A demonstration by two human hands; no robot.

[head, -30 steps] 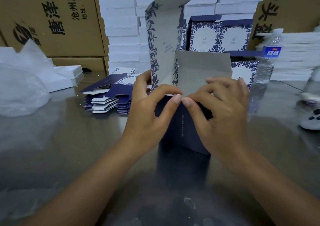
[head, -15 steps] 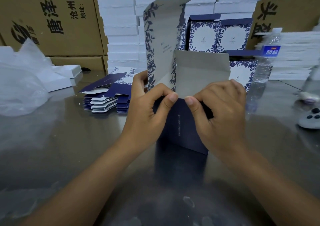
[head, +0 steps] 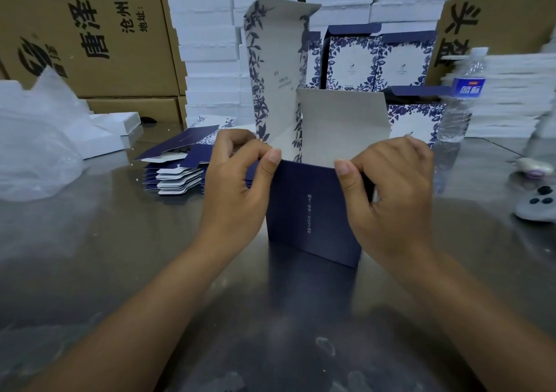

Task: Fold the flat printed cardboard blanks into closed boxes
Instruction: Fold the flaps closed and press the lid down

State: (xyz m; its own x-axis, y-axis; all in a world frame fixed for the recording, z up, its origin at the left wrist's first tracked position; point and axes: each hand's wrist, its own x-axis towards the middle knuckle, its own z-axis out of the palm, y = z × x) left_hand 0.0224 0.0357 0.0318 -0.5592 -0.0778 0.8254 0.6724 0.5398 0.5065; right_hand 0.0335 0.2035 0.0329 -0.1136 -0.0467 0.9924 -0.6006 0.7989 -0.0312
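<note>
A half-formed navy box (head: pixel 313 211) stands upright on the shiny table (head: pixel 105 256) right in front of me. Its white floral lid panel (head: pixel 276 69) and a grey inner flap (head: pixel 343 127) stick up behind the near wall. My left hand (head: pixel 237 181) pinches the near wall's top left corner, thumb at the rim. My right hand (head: pixel 391 193) pinches the top right corner the same way. A stack of flat printed blanks (head: pixel 177 169) lies to the left of the box.
Finished floral boxes (head: pixel 376 60) stand behind the one I hold, with white foam trays (head: pixel 210 60) stacked behind them. A water bottle (head: pixel 460 99) stands at the right, a small remote (head: pixel 538 202) at the right edge. Plastic bags (head: pixel 33 148) lie at the left, brown cartons (head: pixel 84 30) behind.
My two thumbs have slid apart along the near wall's top edge, from the middle out to its two corners. The navy wall now shows between my hands.
</note>
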